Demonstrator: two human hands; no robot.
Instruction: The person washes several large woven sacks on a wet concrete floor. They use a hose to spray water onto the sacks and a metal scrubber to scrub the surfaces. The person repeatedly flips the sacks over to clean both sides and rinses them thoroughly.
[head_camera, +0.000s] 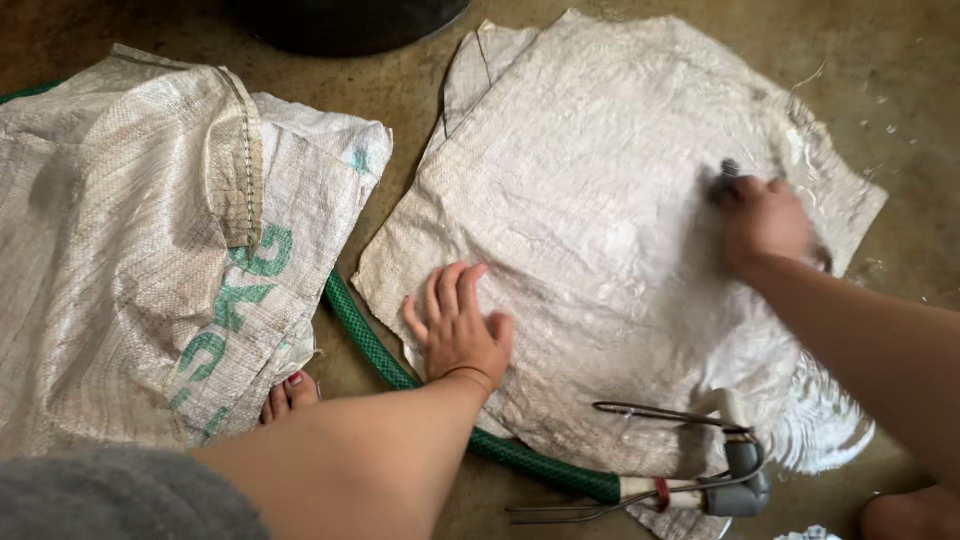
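A wet white woven sack (600, 180) lies flat on the concrete floor. My left hand (458, 325) presses flat on its near left part, fingers spread. At the sack's right side my right hand (762, 222) is closed around a dark brush (726, 172), blurred by motion against the cloth. Water pools on the sack near its lower right edge.
A second woven sack with green print (150, 250) lies crumpled at the left. A green hose (400, 365) curves under the flat sack to a grey nozzle with wire (735, 480). A dark tub (345, 20) stands at the top. My toes (290, 392) show below.
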